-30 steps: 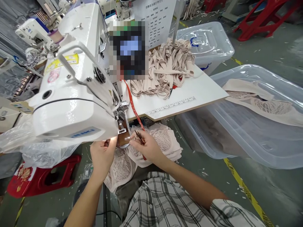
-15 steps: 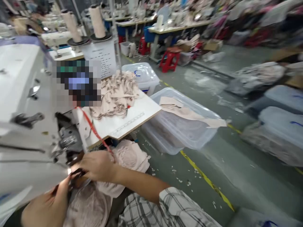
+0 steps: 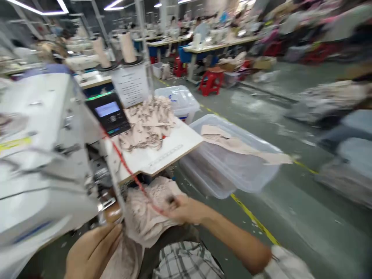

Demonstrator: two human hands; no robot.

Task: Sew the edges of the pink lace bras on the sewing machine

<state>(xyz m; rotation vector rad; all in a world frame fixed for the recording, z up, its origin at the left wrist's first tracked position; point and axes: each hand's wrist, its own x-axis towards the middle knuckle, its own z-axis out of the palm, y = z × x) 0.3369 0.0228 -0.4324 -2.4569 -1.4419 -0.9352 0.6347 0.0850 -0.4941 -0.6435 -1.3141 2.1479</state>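
Note:
My right hand (image 3: 186,209) is closed around small dark thread snips (image 3: 171,200), partly hidden by the fingers and blurred. A red cord (image 3: 128,166) runs from that hand up past the machine's control panel. My left hand (image 3: 94,248) lies low in front of the white sewing machine (image 3: 43,186), fingers together on a beige garment piece (image 3: 123,257) that hangs over my lap; its fingertips are near the lit needle area. Another part of beige fabric (image 3: 151,209), gathered and lace-like, drapes below the table edge between my hands.
A heap of beige pieces (image 3: 148,122) lies on the white table (image 3: 162,155) beside the control panel (image 3: 109,112). Right of it stands an open clear bin (image 3: 209,174) with beige strips across its rim. Farther off are a lidded bin (image 3: 178,99) and a red stool (image 3: 211,82).
My right hand has moved right, away from the needle area, carrying the snips and drawing the cord along. My left hand stays by the machine. The view has tilted up slightly.

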